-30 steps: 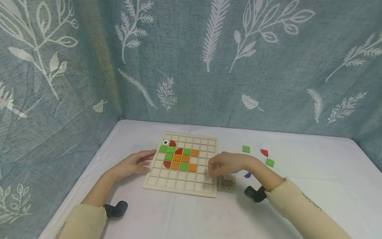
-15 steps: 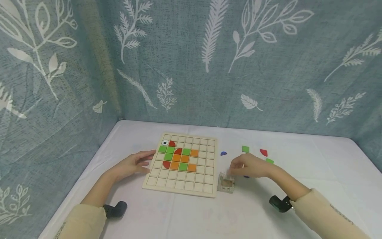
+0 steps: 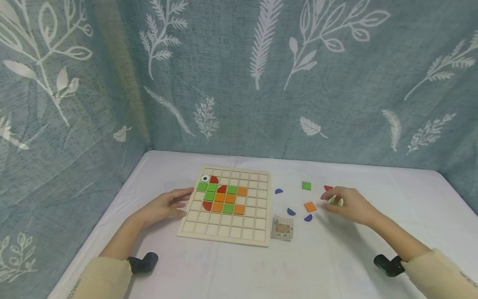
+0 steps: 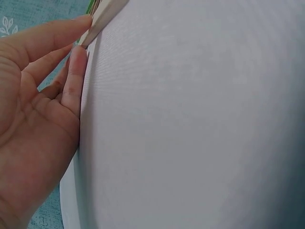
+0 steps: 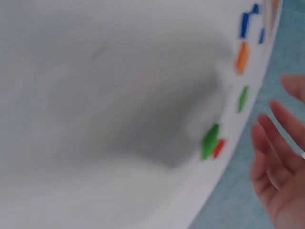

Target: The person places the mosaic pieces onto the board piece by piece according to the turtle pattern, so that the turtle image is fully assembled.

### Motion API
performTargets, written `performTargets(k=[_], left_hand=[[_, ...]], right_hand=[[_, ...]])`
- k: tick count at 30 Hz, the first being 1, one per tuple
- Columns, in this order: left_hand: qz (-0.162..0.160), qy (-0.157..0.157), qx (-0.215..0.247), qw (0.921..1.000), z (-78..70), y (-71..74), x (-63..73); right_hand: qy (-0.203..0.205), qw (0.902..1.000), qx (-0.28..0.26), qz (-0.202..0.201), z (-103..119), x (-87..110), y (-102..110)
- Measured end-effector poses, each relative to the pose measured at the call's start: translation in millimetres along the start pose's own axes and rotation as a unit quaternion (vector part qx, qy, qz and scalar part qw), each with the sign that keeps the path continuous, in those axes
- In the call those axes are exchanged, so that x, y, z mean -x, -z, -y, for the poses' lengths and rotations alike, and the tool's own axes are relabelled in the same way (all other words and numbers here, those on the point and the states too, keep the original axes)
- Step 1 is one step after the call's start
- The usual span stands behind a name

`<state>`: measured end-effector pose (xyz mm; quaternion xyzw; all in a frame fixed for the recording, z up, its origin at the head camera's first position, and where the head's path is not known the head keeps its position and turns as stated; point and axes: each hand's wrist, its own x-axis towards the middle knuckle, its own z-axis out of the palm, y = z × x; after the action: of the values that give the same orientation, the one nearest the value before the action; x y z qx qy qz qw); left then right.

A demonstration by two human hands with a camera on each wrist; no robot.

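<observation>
A wooden grid board [image 3: 224, 228] lies on the white table, with green, orange and red tiles and a round eye tile [image 3: 205, 178] in its cells. My left hand [image 3: 158, 209] rests at the board's left edge; in the left wrist view its fingertips [image 4: 78, 53] touch the wooden rim [image 4: 105, 20]. To the right, my right hand [image 3: 352, 205] is above the loose tiles with fingers apart and nothing between them. It partly covers a green tile [image 3: 337, 201] and a red tile [image 3: 328, 188]. An orange square tile [image 3: 310, 207] lies just left of its fingertips.
Between board and right hand lie blue half-round tiles [image 3: 291, 211] and another green square [image 3: 306, 185]. A small pattern card [image 3: 282, 228] lies against the board's lower right edge. A blue patterned curtain [image 3: 231, 83] hangs behind the table.
My right hand has moved right, from over the board's right side to the loose tiles. An orange square and a blue half-round tile are now uncovered. My left hand has stayed in place.
</observation>
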<state>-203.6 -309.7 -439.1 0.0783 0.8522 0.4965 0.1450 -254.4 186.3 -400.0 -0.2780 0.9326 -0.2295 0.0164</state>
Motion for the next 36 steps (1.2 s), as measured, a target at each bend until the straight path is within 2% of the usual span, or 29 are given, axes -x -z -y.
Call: performTargets(k=[3,6,19,23,30,36], left_hand=[[-0.001,-0.002,-0.002,1.0000,0.5,0.7,0.4],[0.000,-0.005,-0.003,1.0000,0.9,1.1,0.6],[0.000,-0.002,0.002,1.0000,0.1,-0.2,1.1],[-0.001,-0.001,-0.001,1.0000,0.5,-0.5,0.9],[-0.005,-0.005,-0.009,0.9999,0.3,0.0,1.3],[-0.003,-0.002,-0.005,1.0000,-0.4,0.1,1.2]], right_hand=[[-0.035,0.9982,0.022,-0.043,-9,5.4,1],[-0.068,0.9952,0.033,-0.063,-15,10.1,2],[-0.153,0.9870,0.035,-0.031,-29,10.4,-10],[-0.156,0.9865,0.044,-0.024,-32,9.1,-13],[-0.130,0.9889,0.063,-0.035,-36,6.0,-16],[-0.124,0.9893,0.073,-0.023,-36,5.1,-15]])
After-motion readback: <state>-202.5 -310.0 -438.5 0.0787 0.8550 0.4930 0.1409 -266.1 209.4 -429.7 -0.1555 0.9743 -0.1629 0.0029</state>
